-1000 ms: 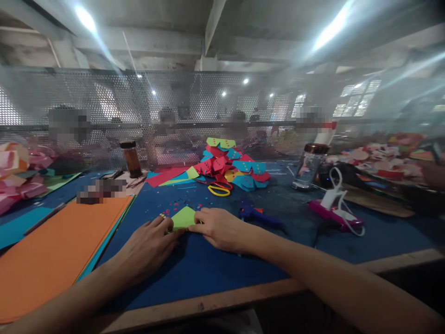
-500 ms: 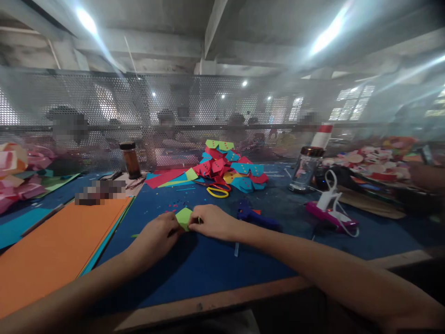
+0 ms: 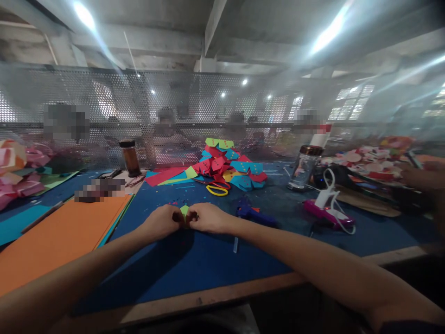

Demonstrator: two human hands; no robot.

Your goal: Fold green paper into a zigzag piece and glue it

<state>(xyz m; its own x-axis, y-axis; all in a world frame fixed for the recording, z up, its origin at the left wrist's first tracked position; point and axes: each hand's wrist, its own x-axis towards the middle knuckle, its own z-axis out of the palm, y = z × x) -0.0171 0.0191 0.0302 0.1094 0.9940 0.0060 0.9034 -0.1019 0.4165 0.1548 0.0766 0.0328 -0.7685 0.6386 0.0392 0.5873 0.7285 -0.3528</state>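
Observation:
My left hand and my right hand meet knuckle to knuckle over the blue table. Both are closed on a small folded green paper piece, of which only a corner shows between the fingers. The piece is held just above the table surface. A blue glue gun lies just right of my right hand.
An orange sheet stack lies at the left. A pile of red, blue and green folded pieces with yellow-handled scissors sits behind. A brown bottle, a glass jar and a pink-and-white tool stand around. A perforated screen closes the far side.
The green paper lay flat and broad under my fingertips; both hands have closed into fists around it and lifted slightly, so only a small corner shows now.

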